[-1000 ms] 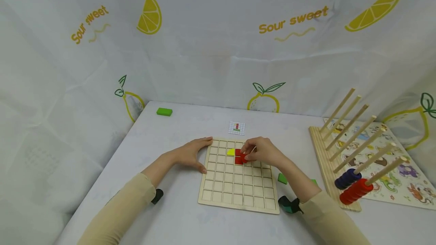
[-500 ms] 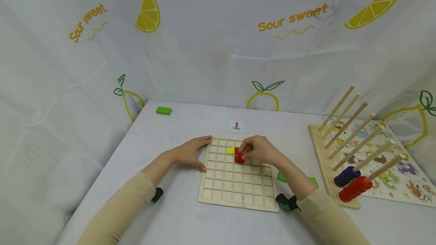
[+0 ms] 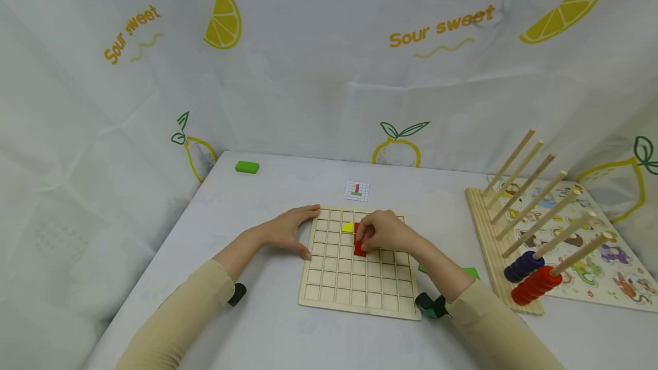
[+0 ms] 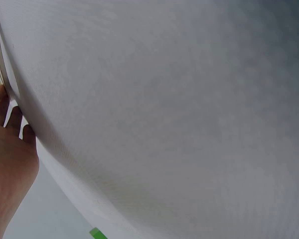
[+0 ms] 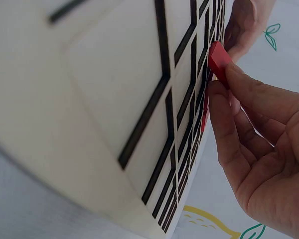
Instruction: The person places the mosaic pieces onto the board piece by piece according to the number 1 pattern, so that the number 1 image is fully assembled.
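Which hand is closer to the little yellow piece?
Right. The right hand is to the right of the yellow piece, pinching a red block; the left hand is farther away, at the left edge of the wooden board.

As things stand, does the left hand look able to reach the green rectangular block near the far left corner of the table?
Probably yes: nothing visible stands between the left hand and the green rectangular block. The hand would need to leave the edge of the wooden grid board and stretch forward.
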A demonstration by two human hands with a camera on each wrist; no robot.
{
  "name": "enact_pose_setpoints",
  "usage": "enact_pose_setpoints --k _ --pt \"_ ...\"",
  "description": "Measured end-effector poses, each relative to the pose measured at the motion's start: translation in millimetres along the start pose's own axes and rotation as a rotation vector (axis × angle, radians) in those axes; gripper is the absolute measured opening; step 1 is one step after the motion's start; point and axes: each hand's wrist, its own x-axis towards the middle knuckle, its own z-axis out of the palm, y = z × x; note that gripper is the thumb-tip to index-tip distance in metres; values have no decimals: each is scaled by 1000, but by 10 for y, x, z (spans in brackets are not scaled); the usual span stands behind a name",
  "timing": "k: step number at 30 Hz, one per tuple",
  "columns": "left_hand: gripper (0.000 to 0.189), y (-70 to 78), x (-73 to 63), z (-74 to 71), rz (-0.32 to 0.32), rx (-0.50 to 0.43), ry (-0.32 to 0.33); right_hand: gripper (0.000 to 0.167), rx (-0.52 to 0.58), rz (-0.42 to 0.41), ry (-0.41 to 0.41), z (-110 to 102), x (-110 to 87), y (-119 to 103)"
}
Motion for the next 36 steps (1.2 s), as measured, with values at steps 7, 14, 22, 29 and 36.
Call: enact_pose_setpoints --k 7,14,22,29,36 --pt "112 -7 -7 4 -4 -8 3 11 -22 -28 -12 21 -10 -15" --pt "112 -18 5 17 3 -5 2 9 -24 -40 -24 31 -25 -20" --pt "112 -18 2 11 6 4 9 9 -41 -59 -22 43 -16 -5" --pt "112 -21 8 11 6 3 9 8 -68 -83 -11 51 -21 -12" --pt "112 5 -5 -6 5 -4 4 8 -77 -89 -10 53 -26 -16"
